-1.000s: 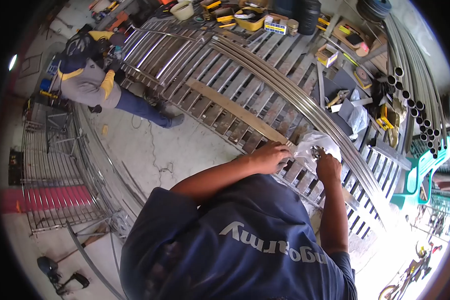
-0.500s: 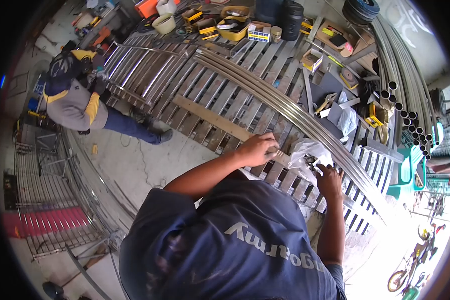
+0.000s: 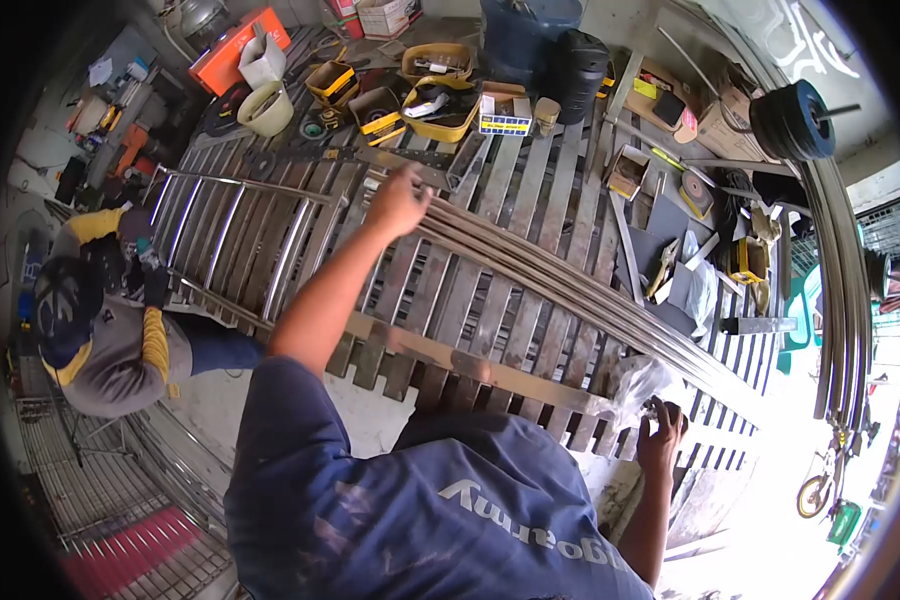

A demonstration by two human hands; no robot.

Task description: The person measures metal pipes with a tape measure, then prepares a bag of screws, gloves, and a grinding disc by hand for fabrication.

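Note:
My left hand [image 3: 398, 204] is stretched out over the left end of the long metal pipes [image 3: 530, 262], its fingers loosely bent and apart, with nothing visible in them. At the lower right, my right hand [image 3: 660, 438] is closed at the edge of a clear plastic bag [image 3: 638, 388]; small dark contents show by the fingertips, too small to name. The bag lies beside the pipes, at the right end of a long flat brown strip [image 3: 510, 378] on the slatted metal table [image 3: 460, 300].
Yellow bins [image 3: 440, 108], a dark drum [image 3: 530, 35] and a cream bucket [image 3: 266, 108] stand at the back. A grinding disc [image 3: 697, 192] and pliers [image 3: 662, 268] lie right. A person [image 3: 120, 330] works at the left, beside a metal frame [image 3: 232, 225].
My left hand has left the flat strip and moved up and left to the pipes' far end. My right hand remains by the bag. The head view has shifted.

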